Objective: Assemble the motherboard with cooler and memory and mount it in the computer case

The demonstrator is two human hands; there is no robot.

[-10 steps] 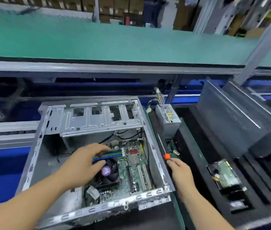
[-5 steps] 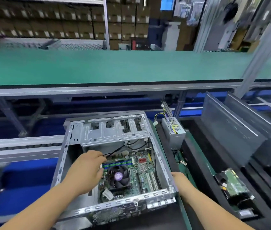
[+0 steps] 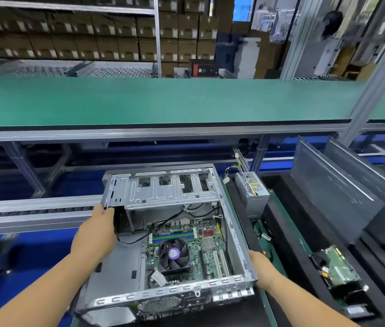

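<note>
The open silver computer case [image 3: 231, 223] lies on its side in front of me. Inside it sits the green motherboard [image 3: 200, 244] with a black fan cooler [image 3: 174, 253] and blue and green memory slots [image 3: 172, 237]. My left hand [image 3: 97, 230] grips the case's left wall beside the drive cage [image 3: 167, 187]. My right hand [image 3: 261, 267] holds the case's near right corner, fingers hidden behind the wall.
A silver power supply [image 3: 252, 192] with coloured wires stands right of the case. Black foam trays [image 3: 309, 267] on the right hold a hard drive [image 3: 335, 267] and grey side panels [image 3: 332, 194]. A green conveyor belt [image 3: 163, 100] runs across behind. Roller rails lie to the left.
My left hand left the cooler area and moved up to the case's left wall. My right hand released the orange-handled screwdriver and took the case's right corner. The view tilted up.
</note>
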